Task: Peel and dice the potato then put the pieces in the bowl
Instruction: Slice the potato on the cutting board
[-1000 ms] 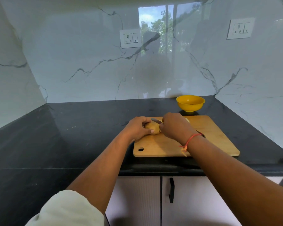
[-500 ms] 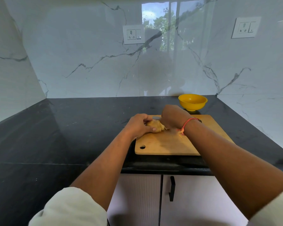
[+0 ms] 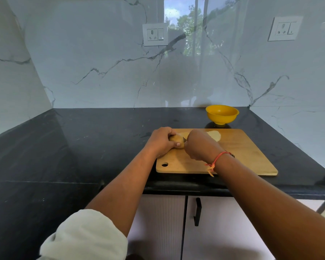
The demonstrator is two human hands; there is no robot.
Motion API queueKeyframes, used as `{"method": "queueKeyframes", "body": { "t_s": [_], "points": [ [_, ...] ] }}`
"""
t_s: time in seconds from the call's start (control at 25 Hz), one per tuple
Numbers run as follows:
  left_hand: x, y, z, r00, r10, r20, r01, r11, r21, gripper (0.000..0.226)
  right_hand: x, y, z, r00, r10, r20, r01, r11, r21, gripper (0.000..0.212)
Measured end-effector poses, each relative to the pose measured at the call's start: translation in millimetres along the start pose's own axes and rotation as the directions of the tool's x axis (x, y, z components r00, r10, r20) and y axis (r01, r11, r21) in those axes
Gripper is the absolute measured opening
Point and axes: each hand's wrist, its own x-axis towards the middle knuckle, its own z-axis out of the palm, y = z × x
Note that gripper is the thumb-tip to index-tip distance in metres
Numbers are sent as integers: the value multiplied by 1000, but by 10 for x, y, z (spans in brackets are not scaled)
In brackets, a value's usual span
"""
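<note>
A yellow-brown potato (image 3: pixel 177 140) lies on the far left part of the wooden cutting board (image 3: pixel 238 156). My left hand (image 3: pixel 160 141) grips it from the left, fingers curled over its top. My right hand (image 3: pixel 200 145) is curled round a knife; only a sliver of dark blade (image 3: pixel 185 140) shows against the potato's right end, and the handle is mostly hidden. A pale cut potato piece (image 3: pixel 215 135) lies flat on the board behind my right hand. The yellow bowl (image 3: pixel 222 114) stands on the counter beyond the board, and its inside cannot be seen.
The black counter (image 3: pixel 83 139) runs left and wraps round the corner. Marble walls with two sockets (image 3: pixel 155 34) rise behind. White cabinet doors with a black handle (image 3: pixel 197 212) sit below the counter's front edge.
My right hand has drawn the knife nearer to me along the potato's right end. The pale cut piece behind it has come into view. My left hand keeps its grip.
</note>
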Motion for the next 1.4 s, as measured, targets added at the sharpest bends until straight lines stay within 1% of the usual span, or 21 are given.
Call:
{"method": "queueKeyframes", "body": {
  "t_s": [0.12,0.24,0.28,0.4,0.52,0.6,0.68,0.8,0.84,0.92,1.04,1.08,1.2,1.28,1.4],
  "points": [
    [-9,17,-7,1000,-5,1,5,1000,-3,52,-123,-9,26,997,83,4,-83,995,50,20],
    [-11,21,-6,1000,-15,7,15,1000,4,53,-230,23,106,995,98,-24,-95,992,87,15],
    [-6,21,-6,1000,-19,8,19,1000,6,53,-259,31,126,995,102,-17,-100,992,82,14],
    [-14,43,-8,1000,-25,6,25,1000,16,52,-283,56,167,991,120,65,-122,992,31,16],
    [-14,62,-9,1000,-26,10,26,999,31,51,-315,87,171,989,107,105,-106,994,-18,19],
    [-10,66,-9,999,-34,18,33,999,40,52,-373,123,179,991,68,111,-64,997,-43,22],
    [10,59,-24,999,-41,31,40,998,44,54,-442,188,198,997,6,71,-2,998,-55,26],
    [30,41,-59,996,-50,68,48,998,32,57,-543,298,210,994,-75,-78,67,992,-107,30],
    [35,37,-72,996,-52,78,51,999,19,58,-546,340,211,991,-88,-98,76,991,-112,33],
    [39,24,-95,994,-52,97,52,999,0,58,-535,411,219,990,-90,-107,78,991,-109,35],
    [43,9,-102,993,-54,103,55,998,-10,56,-427,520,272,983,-85,-163,73,994,-77,23],
    [40,11,-105,993,-57,105,59,998,-17,56,-380,541,286,985,-66,-160,58,997,-54,22],
    [0,24,-100,993,-61,99,63,998,-13,57,-273,544,265,996,-3,-92,5,1000,24,23],
    [-45,37,-85,996,-57,74,58,998,-10,57,-256,529,257,989,6,-146,5,997,71,25],
    [-97,45,-59,998,-54,35,55,998,-19,57,-259,438,202,968,-21,-252,40,997,72,31]
  ]
}}
